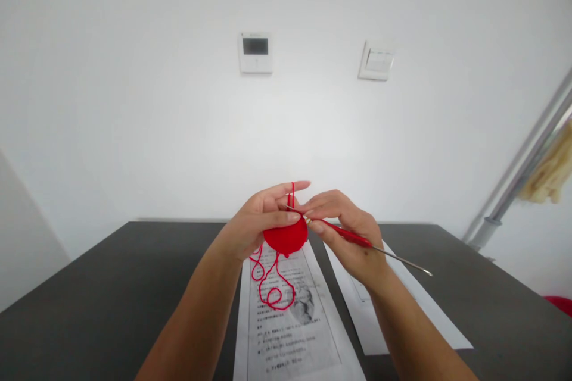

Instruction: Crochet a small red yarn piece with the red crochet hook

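A round red crochet piece [286, 239] is pinched between the thumb and fingers of my left hand [257, 219]. Red yarn [293, 193] loops over my left index finger, which is stretched out to the right. My right hand [351, 232] grips the red handle of a crochet hook [353, 237]; its thin metal tip meets the top edge of the piece, and its other metal end sticks out to the lower right. Loose red yarn [277, 308] hangs in curls below the piece, in front of a printed sheet [295, 345].
Beneath my hands is a dark table [111, 297]. A second white sheet [429, 315] lies right of the printed one. On the white wall are a thermostat panel [256, 53] and a switch [376, 61]. A metal pole [513, 184] and yellowish cloth [547, 175] stand at the right.
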Demonstrator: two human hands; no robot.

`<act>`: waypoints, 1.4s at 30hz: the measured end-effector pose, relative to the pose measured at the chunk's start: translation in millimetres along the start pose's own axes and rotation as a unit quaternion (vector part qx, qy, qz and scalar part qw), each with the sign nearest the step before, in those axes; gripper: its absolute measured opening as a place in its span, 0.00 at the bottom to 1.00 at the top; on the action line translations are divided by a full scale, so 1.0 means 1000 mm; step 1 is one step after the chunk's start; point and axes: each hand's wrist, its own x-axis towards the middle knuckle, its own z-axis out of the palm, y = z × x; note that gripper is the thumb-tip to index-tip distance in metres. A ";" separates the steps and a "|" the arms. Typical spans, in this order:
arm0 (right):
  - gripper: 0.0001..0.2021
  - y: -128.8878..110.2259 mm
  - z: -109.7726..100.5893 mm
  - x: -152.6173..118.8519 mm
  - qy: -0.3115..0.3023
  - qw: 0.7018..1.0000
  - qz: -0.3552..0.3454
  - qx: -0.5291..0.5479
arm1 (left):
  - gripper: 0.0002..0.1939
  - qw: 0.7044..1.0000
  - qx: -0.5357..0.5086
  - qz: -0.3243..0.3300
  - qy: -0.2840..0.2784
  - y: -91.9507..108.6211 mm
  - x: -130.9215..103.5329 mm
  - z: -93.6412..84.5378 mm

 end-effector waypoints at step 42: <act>0.09 -0.001 0.001 -0.006 0.062 0.989 -0.028 0.135 | 0.19 0.994 0.076 0.077 -0.034 0.010 -0.011 -0.004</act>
